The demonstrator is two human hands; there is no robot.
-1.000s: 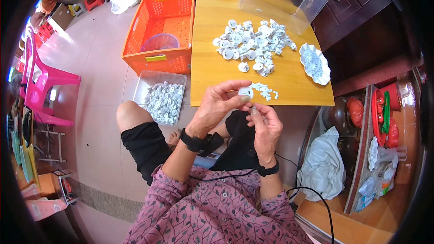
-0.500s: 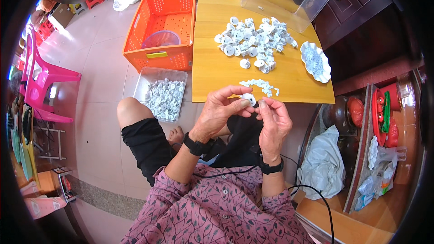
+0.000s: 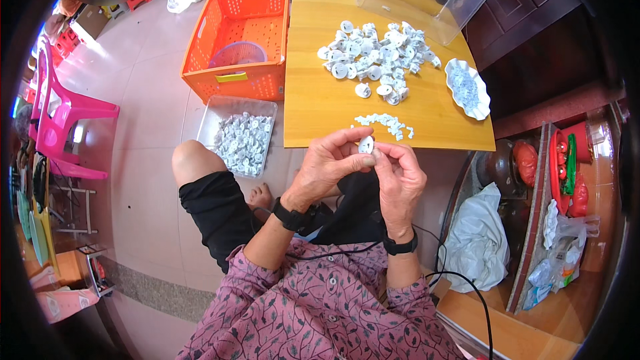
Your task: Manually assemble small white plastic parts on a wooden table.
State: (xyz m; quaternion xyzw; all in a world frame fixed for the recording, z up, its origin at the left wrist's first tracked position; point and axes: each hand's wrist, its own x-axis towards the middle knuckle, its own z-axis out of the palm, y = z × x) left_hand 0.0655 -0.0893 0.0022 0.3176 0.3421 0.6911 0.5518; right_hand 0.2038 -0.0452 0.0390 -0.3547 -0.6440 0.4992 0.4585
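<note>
In front of the table's near edge, my left hand (image 3: 325, 165) pinches a small round white plastic part (image 3: 366, 145), its disc face turned up. My right hand (image 3: 400, 179) is closed, thumb and forefinger pressed together against the part's right side. Whether a tiny piece sits between those fingertips is hidden. Just beyond my hands, a scatter of tiny white plastic pieces (image 3: 387, 122) lies on the yellow wooden table (image 3: 320, 110). Farther back is a heap of similar round white parts (image 3: 373, 53), with a few lying slightly apart at its near side.
A scalloped white dish (image 3: 481, 112) of small clear pieces stands at the table's right. Behind the heap is a clear plastic bin (image 3: 413, 10). Left of the table are an orange crate (image 3: 233, 83) and, nearer, a clear tub (image 3: 268, 150) full of white parts. A pink chair (image 3: 70, 117) stands farther left.
My right fingertips have moved left and now press against the round part. The part has tipped so its disc face shows more upright. The things on the table keep their places.
</note>
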